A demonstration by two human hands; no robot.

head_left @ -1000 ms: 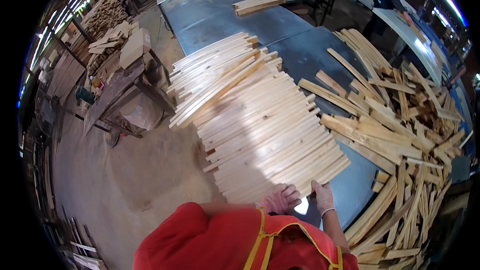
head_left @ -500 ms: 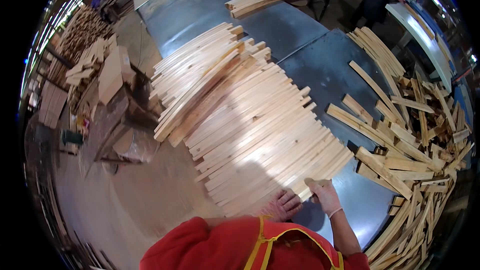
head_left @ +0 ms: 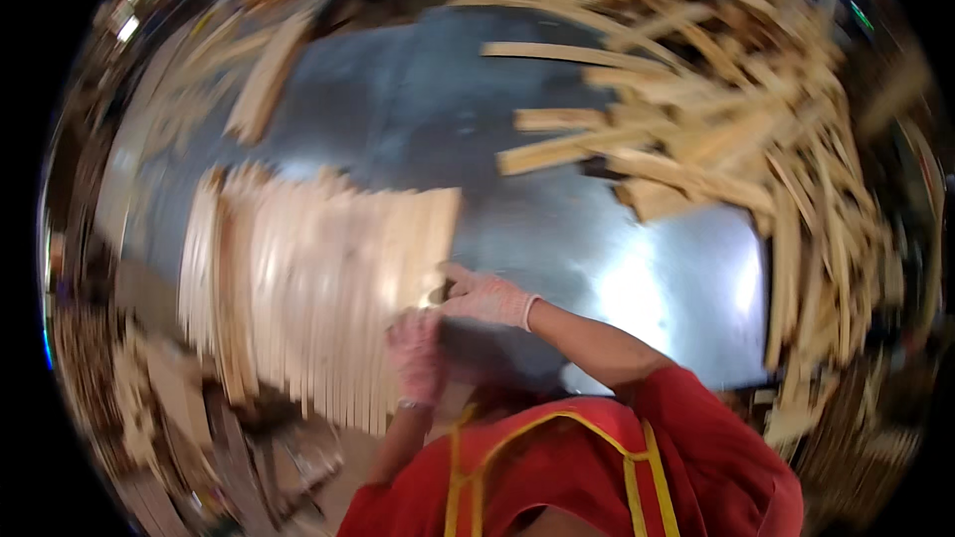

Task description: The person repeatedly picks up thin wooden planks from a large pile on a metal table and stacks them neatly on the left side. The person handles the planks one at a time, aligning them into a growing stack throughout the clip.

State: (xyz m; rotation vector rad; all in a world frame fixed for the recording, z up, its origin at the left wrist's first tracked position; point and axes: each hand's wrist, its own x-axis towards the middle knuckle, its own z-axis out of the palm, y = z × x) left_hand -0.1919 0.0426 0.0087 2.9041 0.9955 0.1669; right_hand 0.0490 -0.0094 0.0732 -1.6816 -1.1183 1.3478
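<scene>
A wide row of pale wooden strips (head_left: 328,288) lies side by side on the metal table, blurred by motion. My gloved left hand (head_left: 416,363) rests at the near right end of this row, its fingers laid over the wood. At the row's right edge, my gloved right hand (head_left: 487,300) has its fingers bent around the outermost wooden strip (head_left: 438,224). Blur softens the fingers of both hands. A few darker strips (head_left: 234,278) lie on top of the row toward its left side.
A heap of loose wooden offcuts (head_left: 736,129) covers the right and far right of the table (head_left: 557,259). At the far left a small bundle of strips (head_left: 269,80) lies on the table. A cardboard piece (head_left: 179,398) stands off the table at the left.
The view has swung to the right, so the row of strips now appears farther left and the offcut heap nearer the middle. Both hands stay at the row's right edge.
</scene>
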